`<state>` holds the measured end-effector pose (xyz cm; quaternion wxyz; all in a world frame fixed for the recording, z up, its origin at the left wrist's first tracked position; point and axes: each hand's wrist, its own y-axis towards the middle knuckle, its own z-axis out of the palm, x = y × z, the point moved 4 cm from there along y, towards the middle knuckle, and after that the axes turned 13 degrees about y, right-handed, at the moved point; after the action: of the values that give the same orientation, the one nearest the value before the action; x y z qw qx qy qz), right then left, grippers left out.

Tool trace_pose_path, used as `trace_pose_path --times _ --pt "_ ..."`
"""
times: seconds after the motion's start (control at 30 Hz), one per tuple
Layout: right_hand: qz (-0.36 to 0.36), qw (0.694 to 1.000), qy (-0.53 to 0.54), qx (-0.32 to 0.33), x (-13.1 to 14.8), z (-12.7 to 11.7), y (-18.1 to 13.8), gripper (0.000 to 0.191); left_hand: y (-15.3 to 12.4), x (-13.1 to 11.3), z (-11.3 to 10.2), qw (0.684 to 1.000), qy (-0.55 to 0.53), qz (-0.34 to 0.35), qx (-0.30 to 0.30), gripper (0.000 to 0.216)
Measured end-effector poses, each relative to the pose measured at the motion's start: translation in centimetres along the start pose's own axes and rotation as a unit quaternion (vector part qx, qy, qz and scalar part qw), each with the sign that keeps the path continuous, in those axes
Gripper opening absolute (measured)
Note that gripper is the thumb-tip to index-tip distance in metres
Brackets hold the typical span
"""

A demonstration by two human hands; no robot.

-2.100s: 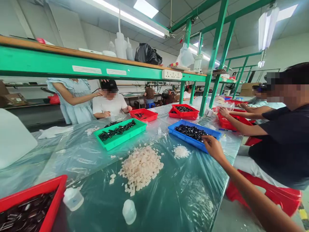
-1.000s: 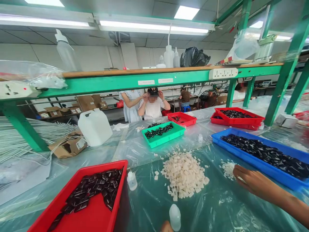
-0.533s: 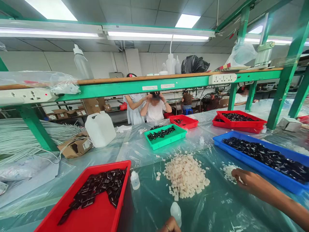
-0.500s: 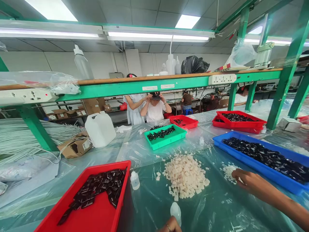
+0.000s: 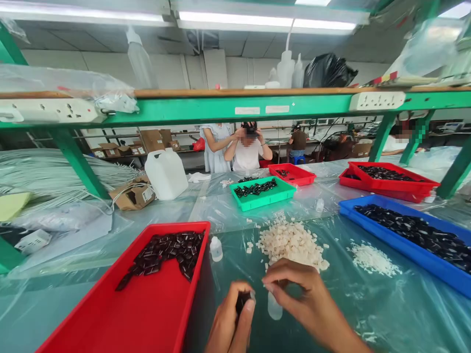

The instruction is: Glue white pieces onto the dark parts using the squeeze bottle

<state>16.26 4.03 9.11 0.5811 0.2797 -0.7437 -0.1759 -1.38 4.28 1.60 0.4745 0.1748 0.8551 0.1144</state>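
Observation:
My left hand (image 5: 230, 318) is low in the middle of the view, closed round a small black part (image 5: 242, 300). My right hand (image 5: 300, 296) hovers just right of it, fingers pinched close to the top of that part; what they pinch is too small to make out. Behind both hands lies a heap of small cream-white pieces (image 5: 292, 243) on the plastic-covered table. A small clear bottle (image 5: 274, 306) is half hidden behind my right hand. Left of my hands stands a red tray (image 5: 110, 318) with several black parts (image 5: 167, 248) at its far end.
A blue tray (image 5: 368, 227) of black parts sits right, a smaller white heap (image 5: 373, 260) before it. Farther back are a green tray (image 5: 263, 200), red trays (image 5: 390, 182), a white jug (image 5: 166, 174) and another small bottle (image 5: 216, 248). Two people (image 5: 235, 147) stand across the table under the green shelf (image 5: 206, 109).
My right hand has left the small white heap by the blue tray and come to the middle. My left hand has risen into view holding a black part. The view tilted down.

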Motion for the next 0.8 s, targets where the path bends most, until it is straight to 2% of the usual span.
trace_pose_path --times 0.07,0.13,0.37,0.5,0.6,0.8 --pt "0.011 0.999 0.03 -0.017 -0.7 1.8 -0.4 0.013 -0.3 -0.2 -0.4 1.0 -0.015 -0.008 -0.014 0.032" --pt "0.021 0.998 0.046 -0.034 -1.3 2.4 -1.1 0.013 -0.3 -0.5 -0.7 0.999 -0.029 -0.007 -0.023 0.027" --pt "0.03 0.996 0.06 -0.063 -2.0 2.1 -2.3 0.016 -0.1 -1.3 -0.9 0.998 -0.062 0.014 -0.01 0.01" --pt "0.017 0.995 0.053 -0.081 -1.9 2.4 -2.6 0.02 -0.1 -1.4 -0.8 0.997 -0.073 0.026 0.003 0.008" --pt "0.0 0.996 0.031 -0.082 -1.7 2.6 -2.9 0.02 -0.5 -0.9 -0.2 0.997 -0.079 0.018 -0.011 0.009" --pt "-0.065 0.995 -0.02 -0.068 -1.3 3.0 -3.3 0.055 -1.1 0.3 0.6 0.996 -0.053 -0.004 -0.067 0.02"
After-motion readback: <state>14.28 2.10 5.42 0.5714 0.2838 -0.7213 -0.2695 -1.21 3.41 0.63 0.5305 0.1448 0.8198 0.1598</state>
